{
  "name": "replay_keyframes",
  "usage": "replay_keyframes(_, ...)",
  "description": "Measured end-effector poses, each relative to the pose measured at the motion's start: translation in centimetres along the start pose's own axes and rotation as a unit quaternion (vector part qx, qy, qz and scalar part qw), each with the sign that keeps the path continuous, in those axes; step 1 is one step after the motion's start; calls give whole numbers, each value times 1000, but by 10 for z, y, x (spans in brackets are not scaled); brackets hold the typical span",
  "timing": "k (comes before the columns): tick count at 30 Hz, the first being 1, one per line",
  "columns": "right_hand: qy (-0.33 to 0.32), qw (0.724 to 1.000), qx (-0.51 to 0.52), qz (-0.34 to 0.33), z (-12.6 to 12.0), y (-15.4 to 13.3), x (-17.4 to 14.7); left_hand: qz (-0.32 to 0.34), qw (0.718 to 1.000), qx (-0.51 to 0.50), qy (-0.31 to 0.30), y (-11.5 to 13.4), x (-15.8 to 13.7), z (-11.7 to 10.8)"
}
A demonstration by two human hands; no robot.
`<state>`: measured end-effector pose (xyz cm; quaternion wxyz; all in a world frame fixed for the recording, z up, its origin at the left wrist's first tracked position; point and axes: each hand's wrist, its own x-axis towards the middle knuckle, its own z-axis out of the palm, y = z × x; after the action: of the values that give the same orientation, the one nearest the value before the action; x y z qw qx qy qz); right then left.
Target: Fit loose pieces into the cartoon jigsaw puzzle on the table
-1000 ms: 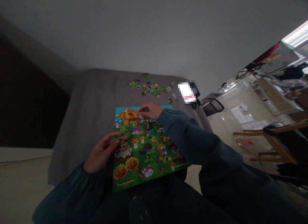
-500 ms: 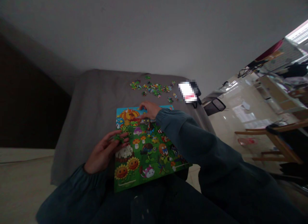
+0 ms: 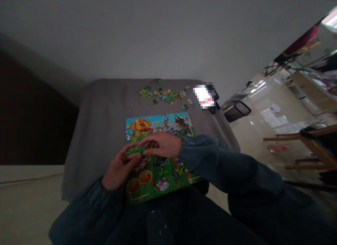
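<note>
Puzzle board (image 3: 168,124) flat on grey-covered table (image 3: 105,108), middle hidden beneath left hand (image 3: 119,167) and right hand (image 3: 162,145); fingertips meeting, pinching something small, grip indistinct. Loose pieces (image 3: 165,94) beyond, blurred.

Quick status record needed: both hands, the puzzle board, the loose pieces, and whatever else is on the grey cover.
left hand: at the board's left edge, fingertips on small green pieces
right hand: over the board's middle, fingertips meeting the left hand's
grip: whether either hand pinches a piece, cannot tell
puzzle board: flat, colourful picture, near edge by the lap
loose pieces: scattered beyond the board's far edge
grey cover: under the board and pieces
blurred-out object: right of the loose pieces
</note>
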<state>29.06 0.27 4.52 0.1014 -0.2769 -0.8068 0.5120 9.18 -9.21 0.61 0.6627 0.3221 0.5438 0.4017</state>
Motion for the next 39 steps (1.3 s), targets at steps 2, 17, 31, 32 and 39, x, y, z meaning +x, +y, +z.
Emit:
replay_keyframes(2, 15, 999, 34, 16, 4, 2, -11, 4, 1000, 21, -13, 3, -1, 4)
replay_keyframes(17, 121, 986, -95, 65, -87, 53, -120, 116, 982, -47, 142, -12, 8, -33)
replay_keyframes(31, 15, 993, -24, 113, -36, 55, -139, 106, 973, -68, 193, -14, 14, -27)
replay_keyframes(32, 15, 993, -15, 119, -33, 57, -139, 96, 975, -68, 189, -14, 14, -27)
replay_keyframes(39, 17, 991, -46, 123, -24, 66, -135, 94, 974, -69, 196, -8, 9, -24)
